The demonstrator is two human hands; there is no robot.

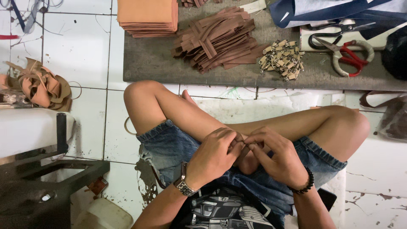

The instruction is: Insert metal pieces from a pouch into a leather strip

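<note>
Both sets of fingers meet at the lower middle of the frame, over the person's crossed legs. The left hand (214,154) and the right hand (273,159) are curled toward each other, fingertips pinched on a thin brown strap (245,149) of which only a sliver shows between them. The fingers are closed on it, not spread. I cannot tell how long the piece is, since most of it is hidden under the knuckles.

Judging by the look of the same stuff on the board, the strap should be light, flat and limp, bending easily but not stretching, with a matte, leather-like face that gives a fair grip. It seems best held near an end, pinched flat between thumb and forefinger.

A metal wristwatch (183,184) sits on the left wrist and a dark bead bracelet (306,185) on the right. Below them are frayed denim shorts (167,146).

Further out, in the upper middle of the frame, a grey board (152,59) lies on the white tiled floor (80,51). It carries a loose heap of brown straps (218,40), long and narrow, laid crosswise. Right of it lies a cluster of small metal clasps (282,58), hard and shiny. At the upper left of the board is a neat stack of tan sheets (147,17). At the upper right lie red-handled scissors (352,57). A tangle of tan offcuts (42,85) sits at the left edge.
</note>
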